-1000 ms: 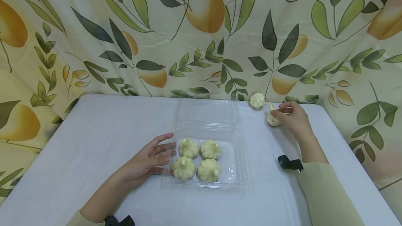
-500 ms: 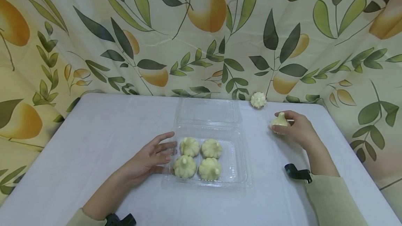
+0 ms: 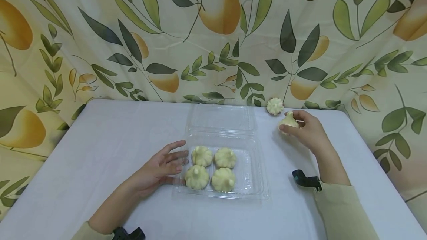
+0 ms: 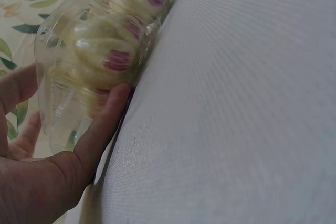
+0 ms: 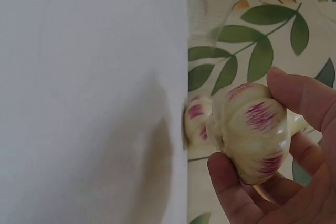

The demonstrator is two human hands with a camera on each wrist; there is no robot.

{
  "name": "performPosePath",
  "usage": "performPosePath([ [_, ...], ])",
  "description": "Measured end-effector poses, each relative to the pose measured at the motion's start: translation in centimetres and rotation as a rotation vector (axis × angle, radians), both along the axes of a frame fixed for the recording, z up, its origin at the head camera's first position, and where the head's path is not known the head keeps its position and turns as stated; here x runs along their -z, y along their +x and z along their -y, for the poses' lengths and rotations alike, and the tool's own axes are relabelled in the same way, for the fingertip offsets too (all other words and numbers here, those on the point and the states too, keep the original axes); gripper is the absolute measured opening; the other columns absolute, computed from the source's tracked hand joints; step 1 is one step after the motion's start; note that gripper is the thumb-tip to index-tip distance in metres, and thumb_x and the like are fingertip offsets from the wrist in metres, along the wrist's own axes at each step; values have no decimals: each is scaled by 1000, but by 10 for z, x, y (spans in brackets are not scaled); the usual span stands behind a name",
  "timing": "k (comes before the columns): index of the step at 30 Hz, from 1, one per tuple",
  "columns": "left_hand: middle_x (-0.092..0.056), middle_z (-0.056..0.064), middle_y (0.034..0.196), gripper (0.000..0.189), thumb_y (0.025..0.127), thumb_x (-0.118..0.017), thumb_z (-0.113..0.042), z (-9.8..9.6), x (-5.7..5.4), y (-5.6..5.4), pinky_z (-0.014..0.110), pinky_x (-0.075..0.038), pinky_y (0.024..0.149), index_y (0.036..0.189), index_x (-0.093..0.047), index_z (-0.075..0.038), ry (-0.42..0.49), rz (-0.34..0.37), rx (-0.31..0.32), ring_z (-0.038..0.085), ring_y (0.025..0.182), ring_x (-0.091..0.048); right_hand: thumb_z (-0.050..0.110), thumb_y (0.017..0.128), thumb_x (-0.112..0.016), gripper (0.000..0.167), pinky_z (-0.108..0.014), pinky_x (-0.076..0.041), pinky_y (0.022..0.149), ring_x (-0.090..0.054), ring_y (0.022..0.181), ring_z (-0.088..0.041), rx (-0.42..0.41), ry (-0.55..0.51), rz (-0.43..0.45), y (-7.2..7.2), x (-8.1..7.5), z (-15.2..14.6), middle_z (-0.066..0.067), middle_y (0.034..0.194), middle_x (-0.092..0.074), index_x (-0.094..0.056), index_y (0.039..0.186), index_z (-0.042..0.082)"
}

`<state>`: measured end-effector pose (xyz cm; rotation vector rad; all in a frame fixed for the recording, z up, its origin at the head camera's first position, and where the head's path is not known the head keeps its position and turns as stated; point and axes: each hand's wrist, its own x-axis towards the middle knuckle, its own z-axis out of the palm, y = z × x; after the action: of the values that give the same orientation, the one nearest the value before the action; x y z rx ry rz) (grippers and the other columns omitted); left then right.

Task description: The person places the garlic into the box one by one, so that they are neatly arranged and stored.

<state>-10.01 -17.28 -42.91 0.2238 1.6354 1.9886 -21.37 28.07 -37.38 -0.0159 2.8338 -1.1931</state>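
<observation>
My right hand (image 3: 310, 132) holds a garlic bulb (image 3: 289, 120) between thumb and fingers, raised off the far right of the table, its stem upward. In the right wrist view this bulb (image 5: 254, 129) shows purple streaks on pale cloves. A second garlic bulb (image 3: 275, 106) lies at the table's back edge, just left of the held one. Spread, fairly straight fingers of my left hand (image 3: 155, 169) touch the left side of a clear plastic box (image 3: 248, 169). Several garlic bulbs (image 3: 197, 177) sit in two rows in its left and middle part; the right part is bare.
The box's clear lid (image 3: 221, 119) lies folded back toward the rear edge of the white-covered table (image 3: 116, 140). Directly behind the table hangs a leaf-and-fruit patterned cloth (image 3: 207, 62). A black wrist device (image 3: 305, 180) sits by the right sleeve.
The right hand has picked the garlic bulb up, drawn it back and turned its stem upward, then moved it left toward the back edge. My left hand stays at the box.
</observation>
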Motion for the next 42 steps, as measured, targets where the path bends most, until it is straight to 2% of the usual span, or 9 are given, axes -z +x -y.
performPosePath([
  [3, -24, 19, 161, 75, 97, -60, -8, -1, 0, 0, 51, -50, 97, 159, -19, -19, -2, 5, -1, 41, 146, -28, 34, 87, -78, 70, -19, -46, 77, -50, 120, -37, -8, -5, -20, 1, -2, 4, -23, 136, -53, -48, 140, -1],
  [8, -23, 19, 162, 75, 97, -60, -8, -1, -1, 1, 51, -50, 97, 159, -19, -19, 5, 7, -4, 41, 146, -28, 38, 87, -77, 69, -45, -46, 91, -45, 129, -43, -15, 4, -15, 5, -5, 6, -22, 141, -51, -48, 139, 2],
  [11, -22, 20, 162, 75, 97, -60, -8, -2, 0, 3, 52, -50, 96, 159, -18, -18, 21, 10, 0, 42, 146, -27, 41, 87, -77, 68, -50, -45, 92, -45, 129, -43, -25, 14, -2, 8, -6, 6, -20, 141, -51, -51, 138, 5],
  [23, -22, 22, 161, 75, 97, -59, -7, -1, 0, 6, 54, -51, 95, 159, -17, -17, 35, 10, -5, 42, 146, -27, 38, 87, -77, 58, -38, -44, 84, -50, 125, -38, -84, -2, -55, 22, -12, 12, -13, 139, -57, -57, 133, 10],
  [28, -22, 21, 161, 75, 97, -60, -8, -1, -1, 6, 53, -51, 96, 159, -18, -18, 25, 8, -1, 42, 146, -27, 36, 87, -77, 53, -27, -48, 81, -52, 124, -38, -99, -11, -67, 24, -14, 18, -13, 136, -58, -58, 130, 12],
  [33, -23, 20, 161, 75, 97, -60, -8, -2, -1, 4, 52, -51, 96, 159, -19, -18, 18, 8, -1, 41, 146, -29, 38, 88, -77, 52, -29, -49, 84, -54, 124, -39, -123, -16, -78, 28, -18, 26, -12, 136, -59, -59, 129, 12],
  [35, -24, 20, 161, 75, 97, -60, -8, -2, -2, 3, 51, -51, 96, 159, -19, -18, 14, 9, -2, 41, 146, -29, 38, 88, -76, 52, -27, -50, 85, -56, 121, -36, -141, -24, -83, 29, -19, 29, -12, 136, -59, -59, 129, 11],
  [39, -24, 20, 161, 75, 97, -60, -9, -1, -2, 2, 50, -50, 96, 159, -19, -19, 11, 12, -2, 40, 146, -29, 35, 89, -76, 49, -13, -49, 84, -58, 115, -26, -177, -37, -105, 30, -19, 35, -9, 136, -60, -60, 127, 10],
  [42, -24, 19, 161, 75, 97, -61, -9, -1, -3, 2, 50, -50, 96, 159, -19, -19, 5, 12, -4, 40, 146, -29, 33, 89, -76, 47, -11, -48, 83, -57, 114, -22, -193, -44, -123, 31, -18, 39, -8, 135, -61, -60, 127, 11],
])
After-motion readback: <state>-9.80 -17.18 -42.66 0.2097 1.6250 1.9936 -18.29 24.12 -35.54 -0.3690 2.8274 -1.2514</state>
